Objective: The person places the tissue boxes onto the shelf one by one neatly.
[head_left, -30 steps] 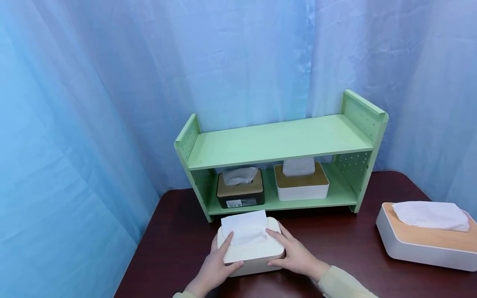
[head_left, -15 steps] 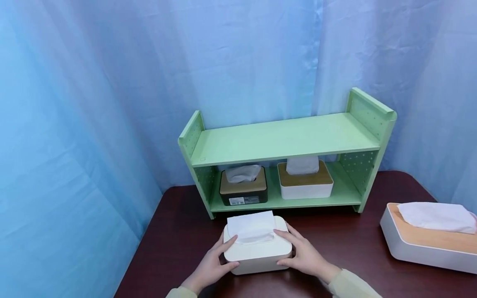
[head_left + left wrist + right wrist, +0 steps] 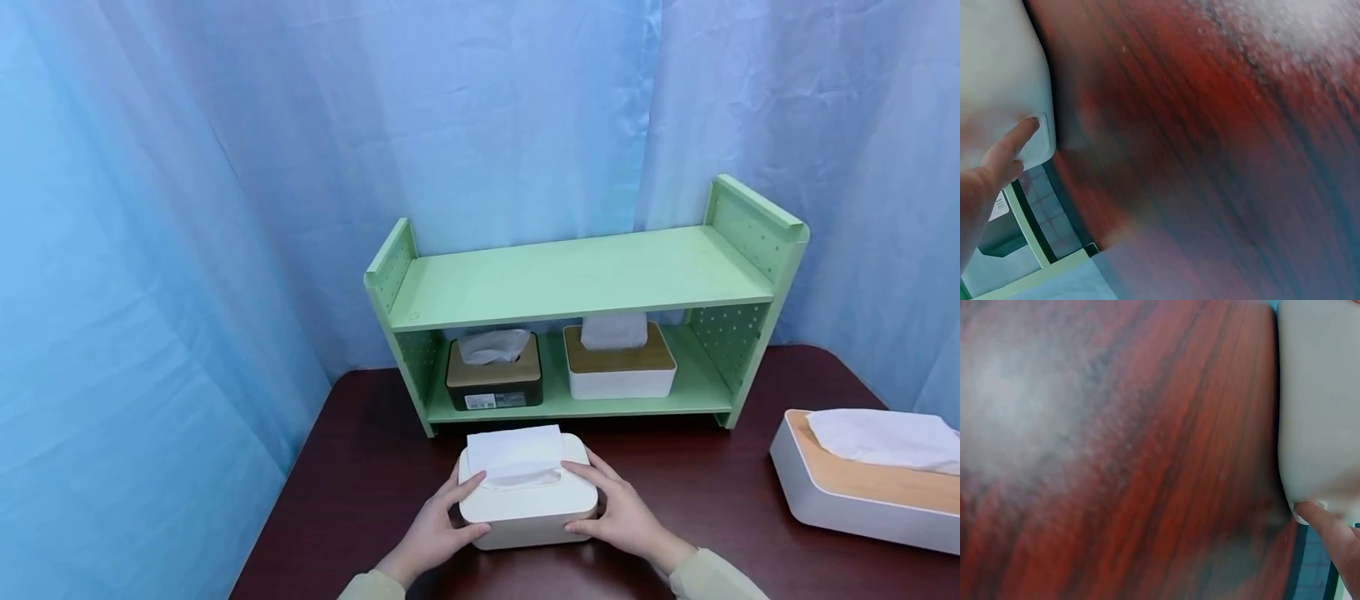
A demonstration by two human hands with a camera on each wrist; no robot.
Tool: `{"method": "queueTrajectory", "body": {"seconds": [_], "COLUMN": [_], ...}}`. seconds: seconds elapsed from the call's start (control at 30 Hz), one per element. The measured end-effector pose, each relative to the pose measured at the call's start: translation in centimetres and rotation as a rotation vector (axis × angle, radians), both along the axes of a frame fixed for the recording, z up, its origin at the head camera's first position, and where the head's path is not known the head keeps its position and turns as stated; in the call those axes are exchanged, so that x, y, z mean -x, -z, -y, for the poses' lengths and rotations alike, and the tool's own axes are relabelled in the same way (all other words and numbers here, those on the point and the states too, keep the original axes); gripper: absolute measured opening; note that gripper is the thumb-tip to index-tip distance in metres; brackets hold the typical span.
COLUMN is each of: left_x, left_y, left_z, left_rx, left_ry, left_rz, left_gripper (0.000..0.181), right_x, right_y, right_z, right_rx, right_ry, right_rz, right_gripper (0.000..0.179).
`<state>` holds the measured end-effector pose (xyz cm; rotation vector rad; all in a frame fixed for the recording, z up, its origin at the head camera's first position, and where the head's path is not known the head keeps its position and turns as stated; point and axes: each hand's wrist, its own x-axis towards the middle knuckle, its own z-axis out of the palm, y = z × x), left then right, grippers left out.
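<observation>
1. Between your two hands, at the near side of the table (image 3: 697, 475), you have the white tissue box (image 3: 527, 504); whether its base touches the tabletop you cannot tell from these views.
2. Your left hand (image 3: 435, 527) grips the box by its left end, thumb against the front face and forefinger over the top edge.
3. Your right hand (image 3: 626, 514) grips the right end in much the same way, its forefinger tip close to the tissue.
4. That tissue (image 3: 515, 457) comes up out of the box's top as a flat white sheet.
5. Beyond the box you face a light green shelf (image 3: 585, 279). On its lower board sit a dark box (image 3: 491, 393) with a brown top and a front label, at the left, and, apart from it, a white box with a wooden top (image 3: 622, 384). Tissue sticks out of both.
6. Well apart from your right hand, a pale wood-topped box (image 3: 862, 510) lies on the table, cut off by your view's edge.
7. Behind the shelf hangs a blue curtain (image 3: 510, 117).
</observation>
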<state>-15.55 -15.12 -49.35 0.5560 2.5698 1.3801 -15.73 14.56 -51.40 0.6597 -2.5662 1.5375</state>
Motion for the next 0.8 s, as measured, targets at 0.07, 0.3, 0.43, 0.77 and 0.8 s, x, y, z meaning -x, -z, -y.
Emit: {"method": "queueTrajectory", "body": {"seconds": [0.07, 0.3, 0.43, 0.77, 0.8], "left_x": [0.1, -0.2, -0.2, -0.6, -0.6], "left_y": [0.1, -0.3, -1.1, -4.2, -4.6], "left_z": [-0.1, -0.4, -0.5, -0.3, -0.2], "left_rx": [-0.048, -0.094, -0.111, -0.185, -0.185], "left_ry": [0.004, -0.024, -0.033, -0.044, -0.044], "left_rz": [0.007, -0.043, -0.066, -0.111, -0.126], "left_gripper": [0.068, 0.067, 0.066, 0.064, 0.064], "right_x": [0.0, -0.2, -0.2, -0.2, -0.2], "right_y": [-0.1, -0.2, -0.6, -3.1, -3.6], "right_z": [0.0, 0.0, -0.1, 0.1, 0.1], "right_rx": [0.006, -0.006, -0.022, 0.008, 0.006], "right_ry": [0.027, 0.086, 0.124, 0.119, 0.116], "right_rz": [-0.014, -0.118, -0.176, -0.205, -0.207], "right_gripper": [0.075, 0.075, 0.076, 0.076, 0.076]}}
